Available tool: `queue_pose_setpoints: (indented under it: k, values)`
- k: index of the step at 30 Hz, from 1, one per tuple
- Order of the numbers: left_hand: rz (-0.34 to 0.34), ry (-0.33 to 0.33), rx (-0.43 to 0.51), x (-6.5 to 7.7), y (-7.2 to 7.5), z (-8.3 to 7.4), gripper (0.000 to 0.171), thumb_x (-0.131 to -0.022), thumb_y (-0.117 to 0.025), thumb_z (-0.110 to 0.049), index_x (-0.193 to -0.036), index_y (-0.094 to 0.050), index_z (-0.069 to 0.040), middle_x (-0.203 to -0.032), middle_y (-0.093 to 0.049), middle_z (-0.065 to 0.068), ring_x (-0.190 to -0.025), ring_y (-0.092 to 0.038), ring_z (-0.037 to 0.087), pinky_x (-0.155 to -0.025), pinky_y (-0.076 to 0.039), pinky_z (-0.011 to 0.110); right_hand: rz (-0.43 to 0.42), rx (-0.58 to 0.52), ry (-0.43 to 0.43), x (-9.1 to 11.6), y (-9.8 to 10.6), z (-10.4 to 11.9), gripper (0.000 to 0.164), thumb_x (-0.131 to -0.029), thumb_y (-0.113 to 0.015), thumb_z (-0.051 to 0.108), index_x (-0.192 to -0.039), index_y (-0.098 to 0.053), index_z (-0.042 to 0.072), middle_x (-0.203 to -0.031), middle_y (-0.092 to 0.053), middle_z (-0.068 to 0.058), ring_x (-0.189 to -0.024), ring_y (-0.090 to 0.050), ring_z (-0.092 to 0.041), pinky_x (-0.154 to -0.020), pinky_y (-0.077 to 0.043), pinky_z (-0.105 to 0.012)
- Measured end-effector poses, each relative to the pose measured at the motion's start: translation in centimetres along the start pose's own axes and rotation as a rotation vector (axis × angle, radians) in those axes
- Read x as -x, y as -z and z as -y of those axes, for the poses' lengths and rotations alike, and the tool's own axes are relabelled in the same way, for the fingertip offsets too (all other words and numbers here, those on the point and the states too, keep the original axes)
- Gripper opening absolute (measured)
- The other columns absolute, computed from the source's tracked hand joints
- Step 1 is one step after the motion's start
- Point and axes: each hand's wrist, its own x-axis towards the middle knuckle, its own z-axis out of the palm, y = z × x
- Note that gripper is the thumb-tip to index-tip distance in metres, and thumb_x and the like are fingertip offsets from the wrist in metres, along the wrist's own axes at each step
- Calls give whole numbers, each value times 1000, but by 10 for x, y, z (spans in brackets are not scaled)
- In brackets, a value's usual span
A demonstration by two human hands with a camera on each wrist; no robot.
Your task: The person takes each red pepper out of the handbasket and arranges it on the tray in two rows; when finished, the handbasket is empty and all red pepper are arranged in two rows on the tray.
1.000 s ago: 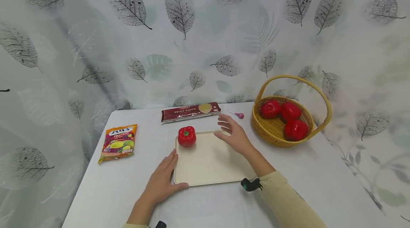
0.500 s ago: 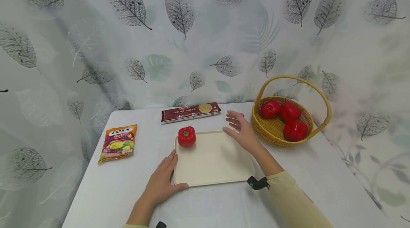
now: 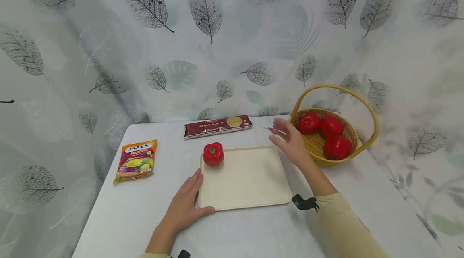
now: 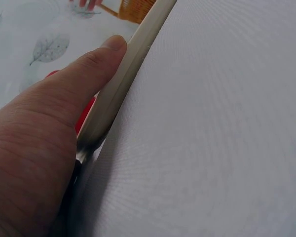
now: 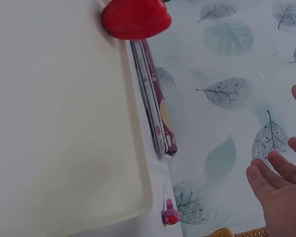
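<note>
My left hand (image 3: 183, 205) rests at the near left corner of a cream tray (image 3: 246, 181). Its fingers lie along the left edge, while the thumb touches the front rim, as the left wrist view also shows. On the tray's far left corner sits a red bell pepper (image 3: 213, 154). My right hand (image 3: 293, 143) is raised above the table, just left of a yellow wicker basket (image 3: 375, 131), holding nothing, its fingers loosely bent. Several red peppers (image 3: 338, 147) lie in that basket. Beyond the right fingertips is a small pink lollipop (image 5: 170, 216), partly hidden in the head view.
A long dark red packet (image 3: 218, 127) marked Primo Gusto lies behind the tray. An orange bag of Fox's fruit candy (image 3: 136, 161) is on the left side of the white-covered table (image 3: 253, 234). A leaf-patterned curtain (image 3: 232, 40) hangs behind.
My right hand has moved right, from over the tray toward the basket, uncovering the tray's right side. My left hand stays on the tray corner. The head view has shifted slightly.
</note>
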Motion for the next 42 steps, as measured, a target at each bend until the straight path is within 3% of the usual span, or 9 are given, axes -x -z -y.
queue_pose_setpoints:
  k: [6, 14, 22, 36, 42]
  values:
    - [18, 11, -2, -1, -1, -2, 128, -78, -70, -90, -171, -32, -10, -181, -17, -4, -163, -26, 32, -130, -26, 52, -38, 26, -2, 0, 18, -3, 61, -101, -79, 10, -156, -53, 6, -154, -59, -17, -143, -56, -37, -115, -46, -57]
    - [26, 15, -8, 0, -1, -4, 127, -79, -72, -88, -171, -33, -10, -181, -18, -3, -163, -26, 31, -130, -26, 52, -55, 136, -29, 4, 40, -8, 61, -102, -79, 19, -156, -54, 11, -153, -60, -12, -144, -56, -31, -116, -46, -46]
    - [59, -32, -173, 2, 0, -5, 122, -90, -59, -87, -172, -24, -4, -180, -19, 10, -165, -17, 29, -132, -19, 50, -69, 148, -24, 7, 58, -13, 62, -103, -78, 20, -158, -51, 9, -155, -57, -17, -143, -55, -37, -115, -47, -41]
    - [-9, -66, -241, 9, -4, -5, 119, -94, -55, -85, -172, -22, -2, -180, -17, 13, -165, -17, 30, -134, -12, 49, -133, 183, -113, 2, 82, -22, 62, -106, -74, 33, -159, -50, 11, -156, -57, -15, -145, -54, -32, -117, -47, -42]
    - [-24, -72, -241, 9, -5, -4, 119, -93, -57, -84, -172, -23, -3, -180, -19, 11, -165, -17, 28, -134, -14, 48, -152, 186, -124, 2, 91, -29, 60, -107, -72, 32, -159, -50, 9, -154, -58, -16, -143, -55, -33, -117, -47, -34]
